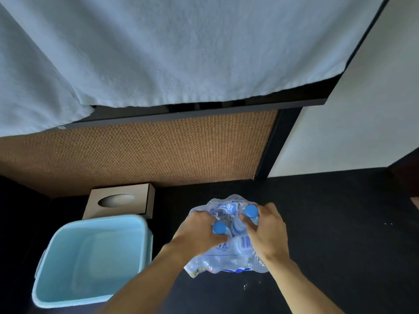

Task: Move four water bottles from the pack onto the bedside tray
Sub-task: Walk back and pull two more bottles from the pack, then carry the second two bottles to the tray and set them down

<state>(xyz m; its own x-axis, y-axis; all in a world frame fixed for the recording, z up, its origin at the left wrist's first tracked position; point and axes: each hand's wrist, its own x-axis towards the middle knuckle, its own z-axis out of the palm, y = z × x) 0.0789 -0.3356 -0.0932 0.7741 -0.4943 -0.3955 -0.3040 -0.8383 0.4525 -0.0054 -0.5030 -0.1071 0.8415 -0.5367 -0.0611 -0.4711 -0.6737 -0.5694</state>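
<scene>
A crumpled clear plastic pack of water bottles sits on the dark tabletop at centre. Two blue bottle caps show through its torn top. My left hand is closed around the neck of the nearer bottle. My right hand grips the farther bottle from the right side. Both bottles stand inside the wrap, their bodies mostly hidden by plastic and fingers. A light blue square tray with raised walls sits to the left of the pack, with nothing in it.
A brown tissue box stands behind the tray against a woven panel. A pale towel drapes over a black shelf above. Dark tabletop stretches to the right of the pack.
</scene>
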